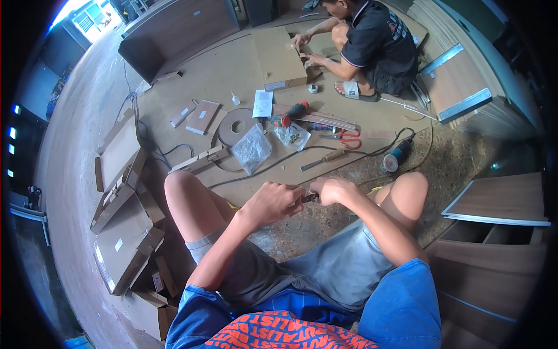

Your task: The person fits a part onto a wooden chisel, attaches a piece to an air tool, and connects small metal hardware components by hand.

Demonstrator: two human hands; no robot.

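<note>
We're seeing the left hand (270,202) gripping one end of a small dark object (311,198), fingers curled in, while the right hand (335,191) is clasping the other end. What it is, we aren't managing to tell; it's sitting right between the two fists, mostly hidden. Just ahead, a wooden-handled chisel (324,159) is lying, with red-handled scissors (352,139) resting beyond and a grinder (397,155) lying to the right. Farther off, a co-worker (381,52) is crouching beside a brown sheet (276,53), hands at its edge.
</note>
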